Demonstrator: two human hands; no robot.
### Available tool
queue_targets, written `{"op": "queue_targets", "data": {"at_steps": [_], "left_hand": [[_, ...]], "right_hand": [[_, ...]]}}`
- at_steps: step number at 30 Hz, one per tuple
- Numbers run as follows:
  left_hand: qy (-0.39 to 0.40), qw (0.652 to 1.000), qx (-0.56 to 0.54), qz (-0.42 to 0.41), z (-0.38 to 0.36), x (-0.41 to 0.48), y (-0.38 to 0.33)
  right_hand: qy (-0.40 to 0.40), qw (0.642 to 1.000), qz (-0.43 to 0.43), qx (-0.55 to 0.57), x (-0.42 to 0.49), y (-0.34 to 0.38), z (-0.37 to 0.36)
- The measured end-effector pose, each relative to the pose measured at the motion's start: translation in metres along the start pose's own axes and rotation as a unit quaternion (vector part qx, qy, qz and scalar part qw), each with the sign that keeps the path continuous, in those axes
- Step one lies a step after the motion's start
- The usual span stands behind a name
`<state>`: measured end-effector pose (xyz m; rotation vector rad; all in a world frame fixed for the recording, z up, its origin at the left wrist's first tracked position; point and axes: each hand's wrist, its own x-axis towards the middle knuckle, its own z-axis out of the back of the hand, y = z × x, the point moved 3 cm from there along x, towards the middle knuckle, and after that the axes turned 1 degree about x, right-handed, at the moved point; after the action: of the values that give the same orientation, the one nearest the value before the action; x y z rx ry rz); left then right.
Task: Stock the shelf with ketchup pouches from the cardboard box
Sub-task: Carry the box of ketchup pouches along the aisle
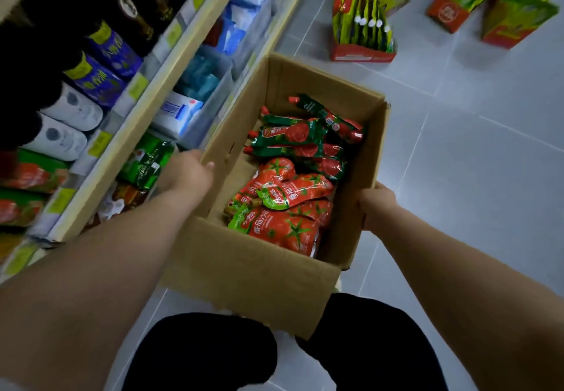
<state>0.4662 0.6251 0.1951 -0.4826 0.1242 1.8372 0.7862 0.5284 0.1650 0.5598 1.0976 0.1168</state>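
- The left grip [186,174] is clasping the left wall of the box [244,268], with its fingers curling over the rim and one fingertip showing inside.
- The right grip [377,204] is holding the outside of the right wall, curling around its edge; most of its fingers are hidden.
- The box is hanging open-topped between the two grips, above the person's knees [207,354] in black trousers, just beside the shelf [128,134].
- The pouches [283,225] are lying loose in the bottom of the box, between the grips and touching neither. The red ones are piling up at the near end and the green-topped ones [290,134] at the far end.
- More pouches are standing in red display cartons [363,51] on the floor [473,146], well apart from the box.
- The shelf is carrying dark bottles and packets, which are blurred.
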Motion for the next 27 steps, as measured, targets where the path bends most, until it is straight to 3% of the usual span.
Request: {"op": "queue_targets", "data": {"at_steps": [13, 18, 24, 27], "left_hand": [[0.006, 1.0, 0.002, 0.006, -0.18, 0.107, 0.077], [0.01, 1.0, -0.014, -0.009, -0.201, 0.114, 0.098], [0.002, 1.0, -0.012, -0.003, -0.204, 0.119, 0.114], [-0.017, 0.998, -0.061, -0.02, -0.186, 0.112, 0.112]], "right_hand": [[-0.013, 1.0, 0.018, 0.0, 0.155, -0.098, -0.123], [0.017, 0.998, 0.058, 0.009, 0.165, -0.12, -0.148], [0.093, 0.991, 0.001, -0.092, 0.16, -0.114, -0.164], [0.045, 0.986, -0.006, -0.158, 0.146, -0.094, -0.152]]}}
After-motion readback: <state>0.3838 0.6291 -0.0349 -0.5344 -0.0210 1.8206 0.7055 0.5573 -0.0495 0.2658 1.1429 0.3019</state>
